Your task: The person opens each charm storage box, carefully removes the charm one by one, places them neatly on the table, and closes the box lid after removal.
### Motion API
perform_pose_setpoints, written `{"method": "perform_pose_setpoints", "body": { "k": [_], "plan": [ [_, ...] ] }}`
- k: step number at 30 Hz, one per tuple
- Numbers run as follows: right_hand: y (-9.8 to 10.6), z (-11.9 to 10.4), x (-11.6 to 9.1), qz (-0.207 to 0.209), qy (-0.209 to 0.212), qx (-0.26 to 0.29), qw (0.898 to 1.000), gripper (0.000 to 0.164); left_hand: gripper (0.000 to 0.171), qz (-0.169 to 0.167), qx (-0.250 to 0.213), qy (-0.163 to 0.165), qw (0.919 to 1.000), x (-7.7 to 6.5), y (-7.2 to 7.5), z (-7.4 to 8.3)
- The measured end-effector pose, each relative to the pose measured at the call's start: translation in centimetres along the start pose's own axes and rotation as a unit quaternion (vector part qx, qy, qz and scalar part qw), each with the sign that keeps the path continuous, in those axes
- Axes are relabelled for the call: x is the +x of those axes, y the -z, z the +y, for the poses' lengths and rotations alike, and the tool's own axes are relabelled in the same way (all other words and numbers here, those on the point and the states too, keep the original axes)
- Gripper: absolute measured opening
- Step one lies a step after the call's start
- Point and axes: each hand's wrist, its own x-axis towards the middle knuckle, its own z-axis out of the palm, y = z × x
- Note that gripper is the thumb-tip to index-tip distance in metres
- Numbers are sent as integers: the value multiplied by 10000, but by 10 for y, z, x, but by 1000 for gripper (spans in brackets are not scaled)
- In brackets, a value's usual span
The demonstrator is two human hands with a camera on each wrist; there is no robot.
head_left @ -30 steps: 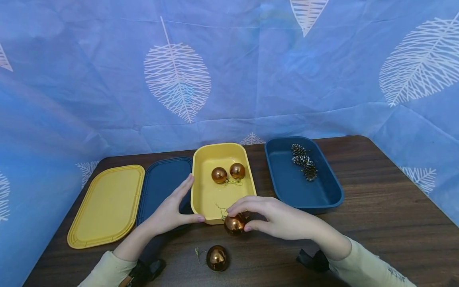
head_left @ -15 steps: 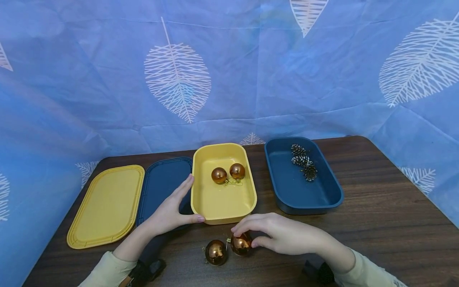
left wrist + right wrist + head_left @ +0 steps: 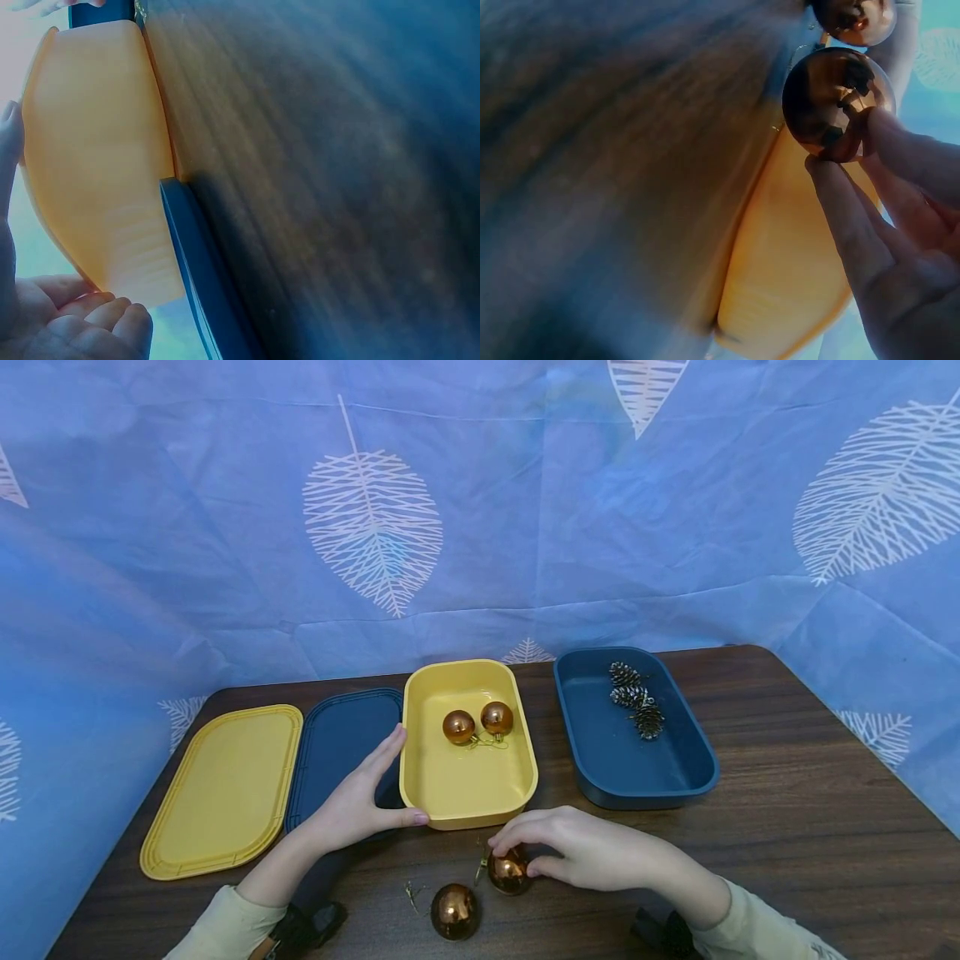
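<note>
My right hand point(image 3: 581, 852) pinches a shiny copper-coloured Christmas bauble point(image 3: 508, 872) between thumb and fingertips, just in front of the yellow box point(image 3: 467, 793). A gold hanging string trails from this bauble. In the right wrist view, the gripped bauble point(image 3: 832, 105) shows beside the box wall. Another loose bauble point(image 3: 454, 912) lies on the table, to the left and nearer the person. My left hand point(image 3: 360, 797) rests against the box's near left corner, thumb at the front and fingers extended along the left side. Two more baubles point(image 3: 459, 727) lie inside the box.
A dark blue box point(image 3: 637, 777) with several pinecones point(image 3: 632, 696) stands to the right. Left of the yellow box lie a dark blue lid point(image 3: 348, 735), partly under the left hand, and a yellow lid point(image 3: 225, 789). A blue leaf-patterned cloth point(image 3: 480, 527) hangs behind the wooden table point(image 3: 780, 793).
My right hand has drawn its bauble from the yellow box's front rim back toward the person. The loose bauble has shifted slightly, up then back down. The left hand has stayed in place.
</note>
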Motion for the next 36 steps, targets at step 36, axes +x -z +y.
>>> {"method": "perform_pose_setpoints", "body": {
  "k": [36],
  "plan": [
    [2,-1,1,-85,-209,6,9997,32,107,-29,14,1,10000,1,1,1]
  ]
}}
